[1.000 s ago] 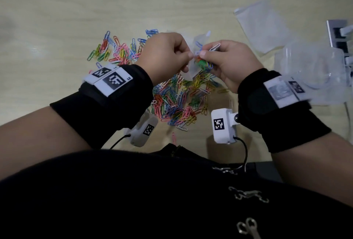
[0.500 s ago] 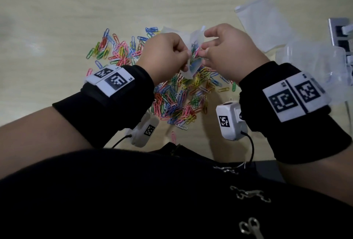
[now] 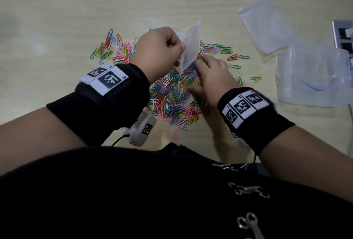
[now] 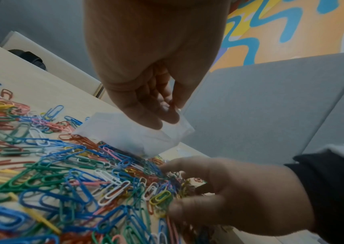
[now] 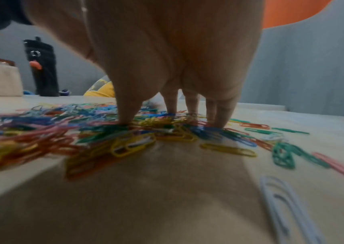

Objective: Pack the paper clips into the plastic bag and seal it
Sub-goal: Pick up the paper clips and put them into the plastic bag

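Observation:
A heap of coloured paper clips (image 3: 172, 97) (image 4: 66, 175) (image 5: 79, 132) lies spread on the pale wooden table (image 3: 57, 9). My left hand (image 3: 162, 51) (image 4: 152, 92) pinches the upper edge of a small clear plastic bag (image 3: 188, 47) (image 4: 133, 135) that hangs over the heap, its lower end near the clips. My right hand (image 3: 208, 74) (image 4: 225, 191) (image 5: 175, 113) is down on the heap just right of the bag, fingers spread and fingertips touching the clips. Whether it holds any clip is hidden.
A second clear bag (image 3: 267, 26) lies flat at the back right. A transparent plastic box (image 3: 313, 74) stands at the right, with a grey metal object (image 3: 343, 36) behind it. Stray clips (image 3: 236, 57) lie right of the heap. My dark clothing covers the near edge.
My right hand has left the bag's mouth and dropped onto the clip heap, palm down. The left hand still holds the bag, which has tilted a little.

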`<state>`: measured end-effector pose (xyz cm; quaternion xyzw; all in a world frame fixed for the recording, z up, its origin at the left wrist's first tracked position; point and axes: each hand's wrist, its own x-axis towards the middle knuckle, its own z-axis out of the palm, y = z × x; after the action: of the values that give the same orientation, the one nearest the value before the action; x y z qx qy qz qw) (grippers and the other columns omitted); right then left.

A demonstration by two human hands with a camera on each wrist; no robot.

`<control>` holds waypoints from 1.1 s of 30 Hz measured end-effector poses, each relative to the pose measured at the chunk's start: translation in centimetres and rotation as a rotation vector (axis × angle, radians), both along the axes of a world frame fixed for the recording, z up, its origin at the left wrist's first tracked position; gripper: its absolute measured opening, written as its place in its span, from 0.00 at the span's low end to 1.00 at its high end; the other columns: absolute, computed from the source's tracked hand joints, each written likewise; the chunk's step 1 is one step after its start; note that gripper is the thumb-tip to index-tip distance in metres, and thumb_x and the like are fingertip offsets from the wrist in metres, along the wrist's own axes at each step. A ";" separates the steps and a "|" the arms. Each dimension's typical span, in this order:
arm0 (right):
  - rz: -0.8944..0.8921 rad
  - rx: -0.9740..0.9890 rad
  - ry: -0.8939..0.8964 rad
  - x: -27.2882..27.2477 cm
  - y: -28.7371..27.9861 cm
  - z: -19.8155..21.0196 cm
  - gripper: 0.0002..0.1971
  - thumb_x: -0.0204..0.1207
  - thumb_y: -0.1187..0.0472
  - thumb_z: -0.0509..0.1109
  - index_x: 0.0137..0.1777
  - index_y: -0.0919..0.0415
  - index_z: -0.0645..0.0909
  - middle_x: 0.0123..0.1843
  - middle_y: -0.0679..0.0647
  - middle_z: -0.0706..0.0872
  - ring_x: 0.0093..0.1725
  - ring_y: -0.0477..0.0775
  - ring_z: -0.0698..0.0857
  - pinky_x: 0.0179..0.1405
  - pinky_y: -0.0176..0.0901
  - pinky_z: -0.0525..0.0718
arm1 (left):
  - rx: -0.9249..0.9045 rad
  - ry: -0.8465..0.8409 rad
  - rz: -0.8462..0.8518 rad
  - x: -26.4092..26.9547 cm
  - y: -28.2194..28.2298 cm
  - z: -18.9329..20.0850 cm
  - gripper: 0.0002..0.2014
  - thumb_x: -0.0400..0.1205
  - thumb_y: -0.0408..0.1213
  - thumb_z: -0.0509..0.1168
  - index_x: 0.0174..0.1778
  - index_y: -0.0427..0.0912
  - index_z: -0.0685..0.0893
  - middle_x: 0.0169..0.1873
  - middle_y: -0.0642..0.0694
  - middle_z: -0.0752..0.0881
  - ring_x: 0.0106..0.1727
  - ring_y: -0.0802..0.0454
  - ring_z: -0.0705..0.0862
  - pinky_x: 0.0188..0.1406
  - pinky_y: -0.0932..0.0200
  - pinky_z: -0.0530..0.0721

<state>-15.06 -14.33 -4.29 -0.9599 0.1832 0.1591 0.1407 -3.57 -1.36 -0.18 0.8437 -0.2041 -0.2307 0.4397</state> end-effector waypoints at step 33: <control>-0.718 0.665 -0.349 2.9 -0.2 5.2 0.04 0.69 0.61 0.71 0.38 0.49 0.83 0.42 0.52 0.89 0.47 0.57 0.90 0.54 0.60 0.88 | 0.011 0.051 -0.124 -1.1 -0.9 -0.2 0.09 0.80 0.37 0.70 0.34 0.50 0.82 0.21 0.57 0.87 0.31 0.60 0.89 0.49 0.47 0.90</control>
<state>-12.18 -14.55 0.92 -0.7524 0.4143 -0.0118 0.5120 -4.65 -2.31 -0.40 0.8256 -0.2437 -0.2800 0.4250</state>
